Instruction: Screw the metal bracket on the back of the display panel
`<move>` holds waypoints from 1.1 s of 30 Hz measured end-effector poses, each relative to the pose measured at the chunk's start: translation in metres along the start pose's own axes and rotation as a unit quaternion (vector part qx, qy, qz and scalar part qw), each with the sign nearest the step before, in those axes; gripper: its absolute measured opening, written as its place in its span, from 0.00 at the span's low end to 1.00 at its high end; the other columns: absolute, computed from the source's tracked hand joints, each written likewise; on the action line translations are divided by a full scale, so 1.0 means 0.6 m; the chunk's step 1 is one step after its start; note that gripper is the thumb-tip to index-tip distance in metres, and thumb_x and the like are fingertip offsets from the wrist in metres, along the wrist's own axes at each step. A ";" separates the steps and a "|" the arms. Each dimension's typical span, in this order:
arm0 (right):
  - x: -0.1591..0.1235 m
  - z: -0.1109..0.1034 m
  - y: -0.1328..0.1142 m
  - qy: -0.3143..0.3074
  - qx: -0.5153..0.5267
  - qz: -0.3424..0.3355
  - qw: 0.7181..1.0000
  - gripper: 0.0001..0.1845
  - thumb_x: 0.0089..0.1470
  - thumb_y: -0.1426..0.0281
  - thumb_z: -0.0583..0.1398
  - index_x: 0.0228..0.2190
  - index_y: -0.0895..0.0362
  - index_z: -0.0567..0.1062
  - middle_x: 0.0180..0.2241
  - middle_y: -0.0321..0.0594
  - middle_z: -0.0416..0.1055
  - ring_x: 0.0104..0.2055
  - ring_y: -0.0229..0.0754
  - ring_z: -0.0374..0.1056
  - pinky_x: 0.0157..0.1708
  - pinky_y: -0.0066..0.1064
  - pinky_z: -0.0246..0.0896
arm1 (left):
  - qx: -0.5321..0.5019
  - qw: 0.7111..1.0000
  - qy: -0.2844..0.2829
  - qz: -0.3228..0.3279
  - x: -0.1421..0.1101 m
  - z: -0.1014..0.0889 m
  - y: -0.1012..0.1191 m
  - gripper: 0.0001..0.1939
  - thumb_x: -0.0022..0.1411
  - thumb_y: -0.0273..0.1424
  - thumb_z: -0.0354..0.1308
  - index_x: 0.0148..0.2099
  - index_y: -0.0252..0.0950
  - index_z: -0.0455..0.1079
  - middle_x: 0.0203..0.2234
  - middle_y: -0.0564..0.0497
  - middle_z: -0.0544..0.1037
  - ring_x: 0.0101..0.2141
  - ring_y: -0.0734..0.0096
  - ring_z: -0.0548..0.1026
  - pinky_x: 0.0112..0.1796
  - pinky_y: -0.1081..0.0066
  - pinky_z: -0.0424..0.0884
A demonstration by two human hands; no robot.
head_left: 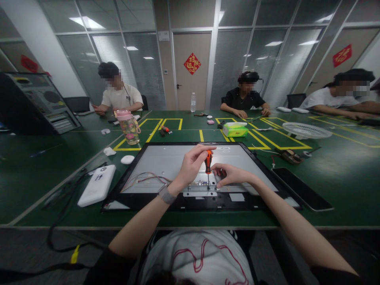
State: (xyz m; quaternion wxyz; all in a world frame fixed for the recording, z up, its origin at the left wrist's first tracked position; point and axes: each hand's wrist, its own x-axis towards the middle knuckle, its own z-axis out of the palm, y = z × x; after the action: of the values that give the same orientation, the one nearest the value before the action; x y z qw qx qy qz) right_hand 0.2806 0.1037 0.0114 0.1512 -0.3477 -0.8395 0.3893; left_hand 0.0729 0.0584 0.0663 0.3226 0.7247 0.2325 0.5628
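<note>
An orange and black screwdriver [208, 162] stands upright, its shaft reaching down to a metal bracket [200, 194] on the back of a flat display panel [166, 156]. My left hand [192, 164] is closed on the handle, with the fingers laid over its top end and the thumb at its side. Just right of the shaft is my right hand [233, 175], its thumb and forefinger apart and the other fingers curled. Its thumb tip is close to the bracket; whether it touches is hard to make out. Thin coloured wires [148, 176] run left from the bracket.
Left of the panel lie a white power bank [97, 185], a cable and a white round case [127, 159]. A black phone [301, 188] lies right. Beyond are a flowered bottle [128, 128], green tissue pack [235, 130] and white fan grille [307, 130]. Several people sit around the table.
</note>
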 end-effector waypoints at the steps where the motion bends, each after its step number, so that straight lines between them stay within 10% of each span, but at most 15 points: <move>1: 0.000 0.000 0.000 -0.001 0.005 -0.003 1.000 0.34 0.35 0.56 0.69 0.42 0.58 0.68 0.31 0.34 0.59 0.31 0.36 0.55 0.30 0.27 0.53 | 0.004 1.000 0.004 0.002 0.000 0.001 0.001 0.12 0.63 0.30 0.51 0.43 0.36 0.74 0.34 0.48 0.71 0.36 0.72 0.69 0.39 0.71 0.66; 33: -0.001 0.000 -0.007 -0.001 0.001 0.009 1.000 0.34 0.35 0.54 0.69 0.42 0.58 0.68 0.30 0.34 0.59 0.31 0.36 0.55 0.30 0.28 0.53 | -0.078 0.996 0.006 -0.034 0.000 0.009 -0.003 0.12 0.59 0.32 0.57 0.45 0.35 0.72 0.37 0.46 0.77 0.36 0.71 0.75 0.39 0.70 0.71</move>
State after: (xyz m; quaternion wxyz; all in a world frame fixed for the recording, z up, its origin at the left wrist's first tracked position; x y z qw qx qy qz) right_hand 0.2788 0.1012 0.0145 0.1473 -0.3549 -0.8358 0.3921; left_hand 0.0781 0.0585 0.0639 0.3959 0.6857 0.2142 0.5720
